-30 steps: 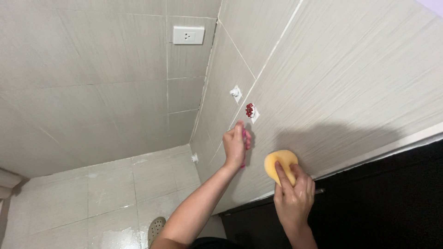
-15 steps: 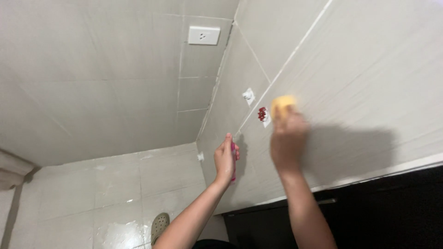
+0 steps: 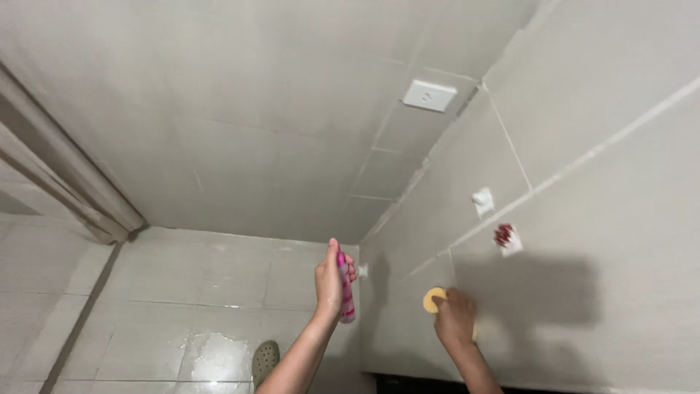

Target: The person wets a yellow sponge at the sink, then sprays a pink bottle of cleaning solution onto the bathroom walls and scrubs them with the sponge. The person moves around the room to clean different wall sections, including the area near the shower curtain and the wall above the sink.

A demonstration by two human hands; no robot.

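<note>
— How much room do I have?
— Wall (image 3: 583, 146) corner just left of my right hand (image 3: 453, 319), open tile to its right.
— Grips?
— Right hand presses the sponge (image 3: 434, 298) on the wall; left hand (image 3: 329, 281) is wrapped around the pink bottle (image 3: 345, 292).

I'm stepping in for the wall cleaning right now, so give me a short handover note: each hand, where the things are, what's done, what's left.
Left hand: closed around a pink bottle, held upright in the air near the wall corner, off the tiles.
Right hand: presses a yellow sponge against the wall, low down, below and left of the red-and-white sticker.
Other things: a white hook above the sticker, a wall socket higher up, a floor drain below.
Done: the floor by the drain looks wet; cleaned tiles cannot be told apart.
Left: unclear from this view which tiles remain.
</note>
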